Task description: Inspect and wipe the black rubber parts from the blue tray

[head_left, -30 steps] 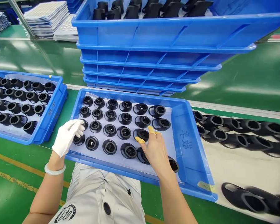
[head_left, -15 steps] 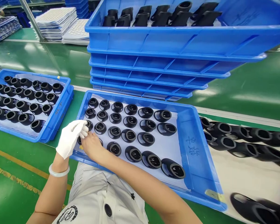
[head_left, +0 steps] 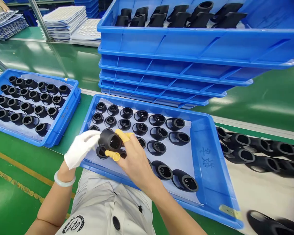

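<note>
My right hand (head_left: 134, 153), with yellow finger cots on thumb and fingertips, is closed around a black hollow fitting (head_left: 110, 140) with an angled open mouth, lifted just above the tray. The fitting's glossy inside faces me. My left hand (head_left: 82, 147), in a white glove, has its fingers bent against the fitting's left end; its fingertips are partly hidden there. Below both hands lies a blue tray (head_left: 207, 153) lined with a white sheet (head_left: 178, 156), holding rows of similar black fittings (head_left: 159, 133). The held part and my right hand cover some of them.
Another blue tray (head_left: 72, 94) of black fittings stands at left. Behind, stacked blue trays (head_left: 176, 49) rise high, the top one holding fittings. More black fittings (head_left: 243, 155) lie on a pale surface at right. Stacked white sheets (head_left: 65, 21) sit at the back left.
My right hand has moved right and up from the tray's left front, now with a black fitting in its fingers. My gloved left hand has shifted slightly right and lower, to the fitting. The view has shifted slightly.
</note>
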The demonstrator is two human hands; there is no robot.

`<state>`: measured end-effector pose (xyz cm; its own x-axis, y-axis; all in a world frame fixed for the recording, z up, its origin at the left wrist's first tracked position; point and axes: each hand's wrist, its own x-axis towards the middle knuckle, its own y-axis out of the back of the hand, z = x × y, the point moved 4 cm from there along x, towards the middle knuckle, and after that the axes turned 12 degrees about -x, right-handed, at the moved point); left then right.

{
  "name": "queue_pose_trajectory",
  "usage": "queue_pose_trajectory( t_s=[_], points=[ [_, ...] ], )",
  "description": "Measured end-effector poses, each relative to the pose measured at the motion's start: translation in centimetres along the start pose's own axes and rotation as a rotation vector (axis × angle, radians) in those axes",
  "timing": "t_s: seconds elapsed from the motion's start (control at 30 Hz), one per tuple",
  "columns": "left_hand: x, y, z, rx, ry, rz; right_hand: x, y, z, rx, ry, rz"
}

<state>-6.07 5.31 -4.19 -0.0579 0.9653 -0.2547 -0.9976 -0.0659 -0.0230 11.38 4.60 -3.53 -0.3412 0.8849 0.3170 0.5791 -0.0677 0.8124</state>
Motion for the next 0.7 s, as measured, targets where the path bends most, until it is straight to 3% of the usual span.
queue_pose_trajectory(
  t_s=[0.07, 0.13, 0.3, 0.4, 0.5, 0.6, 0.7],
  points=[
    [-0.4, -1.5, -0.6, -0.098, 0.041, -0.161, -0.8, 1.1, -0.2, -0.003, 0.032, 0.098],
    [-0.7, -2.7, -1.4, -0.233, 0.086, -0.251, -1.3, 1.9, -0.4, 0.006, 0.047, 0.181],
    [-1.2, -4.2, -2.2, -0.423, 0.151, -0.259, -2.3, 3.1, -0.2, 0.186, 0.031, 0.282],
    [-1.4, -4.7, -1.7, -0.468, 0.115, -0.286, -2.8, 2.9, 1.3, 0.342, -0.158, 0.291],
    [-1.4, -4.4, -1.8, -0.342, 0.039, -0.271, -3.0, 1.9, 2.8, 0.543, -0.328, 0.136],
    [-1.1, -3.3, -2.3, -0.178, -0.04, -0.147, -3.2, 1.0, 3.3, 0.784, -0.372, -0.08],
    [-0.8, -2.8, -2.7, -0.103, -0.042, -0.08, -3.4, 1.0, 3.3, 0.961, -0.449, -0.118]
  ],
)
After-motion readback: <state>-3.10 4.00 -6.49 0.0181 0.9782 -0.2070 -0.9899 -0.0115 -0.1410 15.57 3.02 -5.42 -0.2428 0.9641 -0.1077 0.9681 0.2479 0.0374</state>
